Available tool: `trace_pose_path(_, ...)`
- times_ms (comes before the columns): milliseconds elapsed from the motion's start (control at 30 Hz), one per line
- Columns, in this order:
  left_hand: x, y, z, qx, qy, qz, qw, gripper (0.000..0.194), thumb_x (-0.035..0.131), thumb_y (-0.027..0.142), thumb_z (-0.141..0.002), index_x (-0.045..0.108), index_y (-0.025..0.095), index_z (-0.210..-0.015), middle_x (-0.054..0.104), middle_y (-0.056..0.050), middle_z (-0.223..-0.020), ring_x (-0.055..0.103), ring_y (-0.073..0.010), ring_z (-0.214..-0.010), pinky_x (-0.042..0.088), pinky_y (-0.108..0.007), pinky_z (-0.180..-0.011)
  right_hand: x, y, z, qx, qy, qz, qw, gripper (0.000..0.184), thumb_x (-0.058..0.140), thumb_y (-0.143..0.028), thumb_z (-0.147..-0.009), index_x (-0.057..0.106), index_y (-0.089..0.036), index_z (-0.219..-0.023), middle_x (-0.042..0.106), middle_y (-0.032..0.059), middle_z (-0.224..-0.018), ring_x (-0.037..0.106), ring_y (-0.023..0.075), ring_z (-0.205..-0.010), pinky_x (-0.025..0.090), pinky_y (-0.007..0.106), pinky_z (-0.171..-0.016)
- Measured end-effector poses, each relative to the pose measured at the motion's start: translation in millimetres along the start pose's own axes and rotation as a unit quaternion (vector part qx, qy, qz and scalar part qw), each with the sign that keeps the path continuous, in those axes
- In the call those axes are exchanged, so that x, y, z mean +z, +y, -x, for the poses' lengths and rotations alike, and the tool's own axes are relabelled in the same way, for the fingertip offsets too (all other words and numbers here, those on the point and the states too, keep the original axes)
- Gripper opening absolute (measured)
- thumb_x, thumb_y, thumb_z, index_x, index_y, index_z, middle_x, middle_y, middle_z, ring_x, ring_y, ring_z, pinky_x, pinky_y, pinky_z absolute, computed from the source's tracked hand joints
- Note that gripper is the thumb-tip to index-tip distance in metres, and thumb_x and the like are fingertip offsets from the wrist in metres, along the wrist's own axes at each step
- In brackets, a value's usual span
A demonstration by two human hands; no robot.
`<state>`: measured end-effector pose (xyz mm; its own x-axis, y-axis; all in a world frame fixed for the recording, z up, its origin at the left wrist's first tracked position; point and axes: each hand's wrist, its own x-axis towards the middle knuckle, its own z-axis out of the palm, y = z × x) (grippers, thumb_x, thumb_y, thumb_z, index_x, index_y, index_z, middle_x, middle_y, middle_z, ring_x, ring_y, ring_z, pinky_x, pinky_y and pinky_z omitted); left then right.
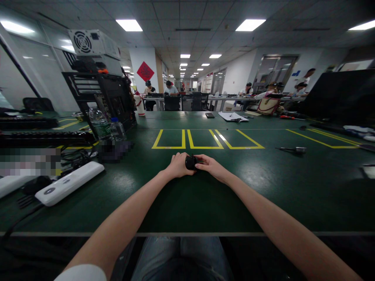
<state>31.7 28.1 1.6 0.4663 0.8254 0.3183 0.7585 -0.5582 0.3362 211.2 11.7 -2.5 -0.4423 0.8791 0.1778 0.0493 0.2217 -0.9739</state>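
Both my arms stretch forward over a dark green table (263, 183). My left hand (177, 166) and my right hand (211, 166) meet at the table's middle, each closed around a small black roundish object (191, 162) held between them just above or on the surface. I cannot make out what the object is. Yellow marked rectangles (205, 139) lie on the table just beyond the hands.
At the left lie a white oblong device (68, 188), black cables, two water bottles (101, 125) and an open black computer case (111, 97). A screwdriver-like tool (293, 149) lies at the right. A phone (209, 115) and papers (233, 116) sit farther back. People sit at distant desks.
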Motion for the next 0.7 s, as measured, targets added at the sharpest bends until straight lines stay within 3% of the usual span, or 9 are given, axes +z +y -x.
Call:
trace_pose_path(267,4.3,-0.9,-2.0,-0.005,0.009,-0.016,1.0,0.055,0.062,0.051,-0.052,0.046,0.019,-0.094,0.053,-0.004,-0.089,0.047,-0.0242,-0.084,0.036,-0.034,-0.072,2.1,-0.3,1.0,-0.038,0.017,-0.007,0.999,0.033,0.063,-0.025,-0.065,0.05,-0.022,-0.095,0.053,0.0028,-0.102,0.048,0.0168,-0.101,0.034,0.038,-0.091)
trace_pose_path(500,3.1,-0.4,-1.7,-0.004,0.005,-0.014,1.0,0.054,0.061,0.051,-0.053,0.047,0.019,-0.093,0.053,-0.004,-0.088,0.047,-0.0239,-0.083,0.035,-0.034,-0.072,1.7,-1.2,0.7,-0.004,0.003,-0.004,1.0,0.044,0.061,-0.026,-0.067,0.045,-0.023,-0.108,0.049,0.0048,-0.111,0.044,0.0179,-0.107,0.031,0.04,-0.094)
trace_pose_path(700,-1.4,2.7,-0.1,-0.015,-0.009,-0.006,1.0,0.053,0.062,0.049,-0.053,0.046,0.02,-0.094,0.052,-0.004,-0.09,0.047,-0.0238,-0.084,0.035,-0.034,-0.072,1.4,-3.6,2.7,-0.022,-0.016,-0.032,0.999,0.036,0.065,-0.02,-0.062,0.049,-0.022,-0.095,0.052,0.002,-0.103,0.05,0.0163,-0.098,0.036,0.039,-0.09)
